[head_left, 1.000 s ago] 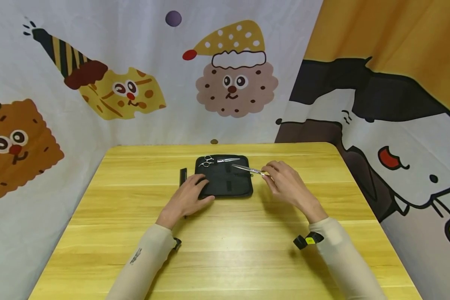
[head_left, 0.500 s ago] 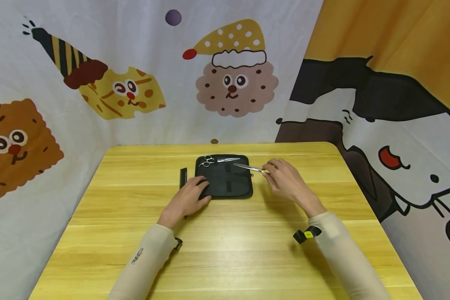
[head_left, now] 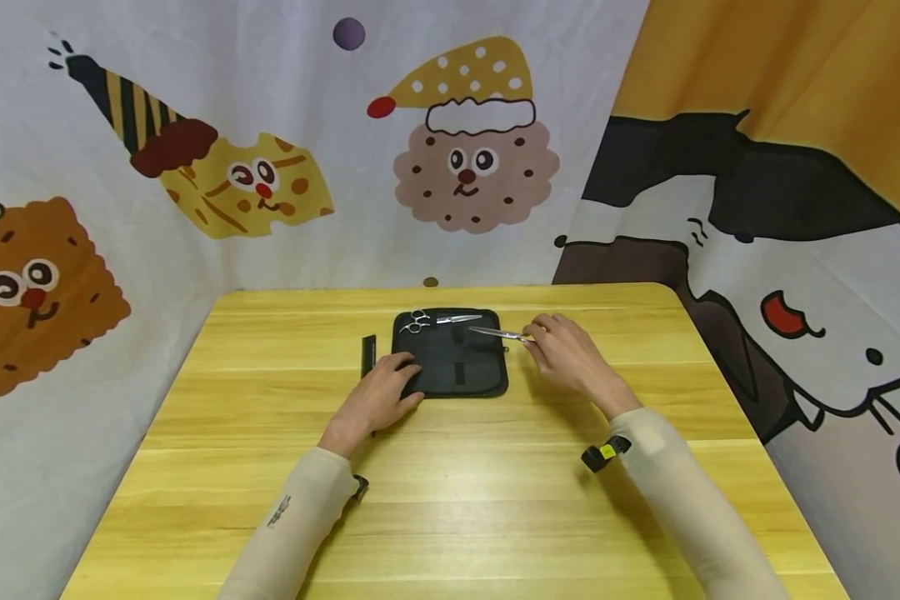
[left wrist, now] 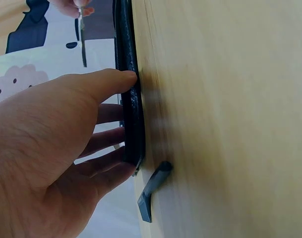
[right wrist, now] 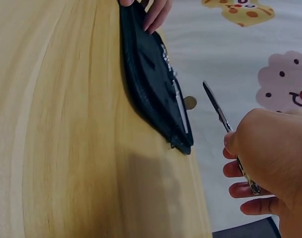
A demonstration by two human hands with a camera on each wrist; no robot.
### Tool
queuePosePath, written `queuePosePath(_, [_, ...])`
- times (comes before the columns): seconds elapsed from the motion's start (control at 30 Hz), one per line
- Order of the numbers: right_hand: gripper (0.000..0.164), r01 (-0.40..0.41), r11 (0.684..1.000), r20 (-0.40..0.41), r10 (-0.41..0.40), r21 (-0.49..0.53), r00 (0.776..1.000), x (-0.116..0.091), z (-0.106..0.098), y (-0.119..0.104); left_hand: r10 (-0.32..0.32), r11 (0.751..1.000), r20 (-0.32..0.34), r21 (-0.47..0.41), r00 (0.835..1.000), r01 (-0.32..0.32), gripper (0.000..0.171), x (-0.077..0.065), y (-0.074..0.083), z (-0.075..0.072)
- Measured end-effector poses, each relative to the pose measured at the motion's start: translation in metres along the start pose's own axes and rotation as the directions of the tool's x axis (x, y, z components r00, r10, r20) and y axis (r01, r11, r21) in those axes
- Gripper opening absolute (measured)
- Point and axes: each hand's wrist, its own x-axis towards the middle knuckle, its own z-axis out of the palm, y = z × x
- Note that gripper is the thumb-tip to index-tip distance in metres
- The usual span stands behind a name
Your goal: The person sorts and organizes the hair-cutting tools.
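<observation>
My right hand (head_left: pixel 570 354) pinches a pair of silver scissors (head_left: pixel 495 333) by the handle end, its blades pointing left above the black zip case (head_left: pixel 472 367). In the right wrist view the scissors (right wrist: pixel 217 106) are held clear of the case (right wrist: pixel 151 79). My left hand (head_left: pixel 378 392) rests on the left part of the case; in the left wrist view the thumb of that hand (left wrist: pixel 56 139) touches the case's near edge and the fingers lie over its top. A second pair of scissors (head_left: pixel 457 318) lies along the back of the case, finger rings to the left.
A narrow black object (head_left: pixel 368 354) lies on the table left of the case, partly hidden by my left hand; its kind is unclear. The wooden table (head_left: pixel 450 517) extends around the case. Behind hangs a printed curtain (head_left: pixel 285 258).
My right hand has shifted slightly up and away with the scissors, their blades tilting a little flatter. The left hand stays on the case, its thumb drawn slightly in.
</observation>
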Motion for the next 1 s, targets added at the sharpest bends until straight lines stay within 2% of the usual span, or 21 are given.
queuePosePath(0.47, [0.027,-0.018,1.0,0.068,0.018,-0.006,0.998,0.008,0.025,0.013,0.022,1.0,-0.04,0.019,0.999,-0.021,0.055,-0.002,0.004,0.003])
queuePosePath(1.0, [0.027,0.047,0.999,0.107,-0.046,-0.002,0.993,0.024,0.041,0.015,0.019,0.999,-0.02,0.038,1.0,-0.018,0.056,-0.002,0.006,0.002])
